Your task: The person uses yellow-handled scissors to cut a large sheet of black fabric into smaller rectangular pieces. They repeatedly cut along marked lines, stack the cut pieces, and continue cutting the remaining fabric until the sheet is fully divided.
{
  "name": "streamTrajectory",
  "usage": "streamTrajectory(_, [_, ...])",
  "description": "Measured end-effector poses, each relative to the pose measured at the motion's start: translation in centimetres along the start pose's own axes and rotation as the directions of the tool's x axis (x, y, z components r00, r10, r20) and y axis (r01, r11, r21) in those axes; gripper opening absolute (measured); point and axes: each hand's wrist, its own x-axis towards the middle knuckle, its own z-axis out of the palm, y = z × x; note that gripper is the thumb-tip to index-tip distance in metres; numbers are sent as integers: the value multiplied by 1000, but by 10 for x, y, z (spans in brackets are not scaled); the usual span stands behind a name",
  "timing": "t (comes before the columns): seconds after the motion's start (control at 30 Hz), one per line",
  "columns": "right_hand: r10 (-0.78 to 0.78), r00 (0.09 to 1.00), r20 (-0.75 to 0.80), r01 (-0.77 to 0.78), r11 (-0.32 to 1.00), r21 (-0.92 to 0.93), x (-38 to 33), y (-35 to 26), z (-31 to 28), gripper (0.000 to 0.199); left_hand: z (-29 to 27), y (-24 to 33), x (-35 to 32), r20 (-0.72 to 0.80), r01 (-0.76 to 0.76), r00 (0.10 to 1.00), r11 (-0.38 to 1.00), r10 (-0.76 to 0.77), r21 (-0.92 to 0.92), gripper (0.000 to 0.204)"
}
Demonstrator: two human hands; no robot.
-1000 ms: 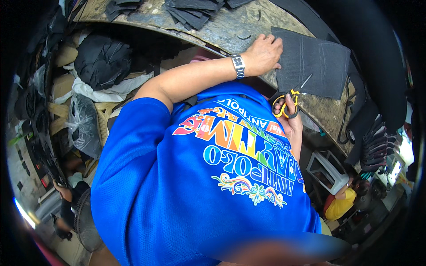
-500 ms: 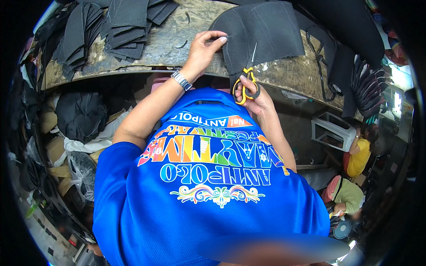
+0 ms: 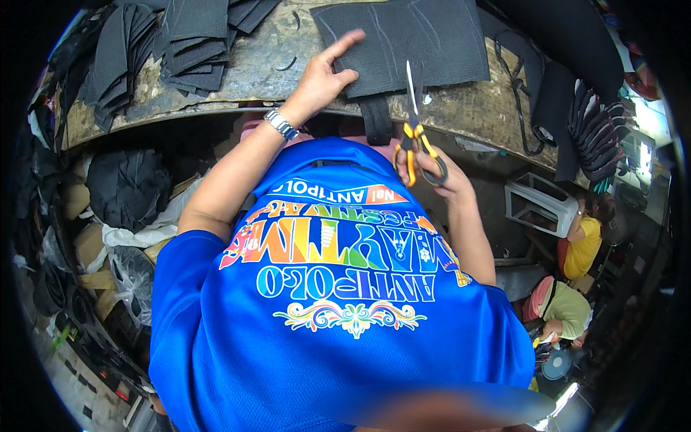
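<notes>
A black fabric sheet (image 3: 417, 54) with pale drawn lines lies on the worn wooden table in front of me. At its left part is my left hand (image 3: 324, 78), index finger stretched out and thumb apart, holding nothing; whether the fingertips touch the sheet I cannot tell. My right hand (image 3: 448, 173) grips yellow-and-black scissors (image 3: 414, 128) by the handles. Their blades point away from me, with the tips over the sheet's near edge. A narrow black strip (image 3: 376, 121) hangs below that edge, over the table's front.
Stacks of cut black pieces (image 3: 194, 47) and more black pieces (image 3: 119, 61) lie at the table's left. Thin black scraps (image 3: 287, 63) sit nearby. A black cord (image 3: 517, 93) and dark layered pieces (image 3: 596, 129) are right. Beyond a grey stool (image 3: 541, 205), other people sit.
The sheet has shifted and now shows a straight left edge instead of a curved one. My left hand has opened from a pinch. The scissors have moved right and slightly nearer me.
</notes>
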Motion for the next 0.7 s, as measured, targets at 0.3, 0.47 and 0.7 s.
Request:
streamTrajectory(0.3, [185,983,-3,-182,963,-200,-19,6,-13,59,4,2,-19,0,13,1000,989,-13,145,53])
streamTrajectory(0.47, [174,984,-50,-181,956,-230,5,-1,-8,55,11,1,-26,-49,-11,999,995,16,101,63])
streamTrajectory(0.7, [189,979,-73,-201,952,-232,14,-2,-2,61,10,-3,-27,-57,-26,998,996,31,86,66])
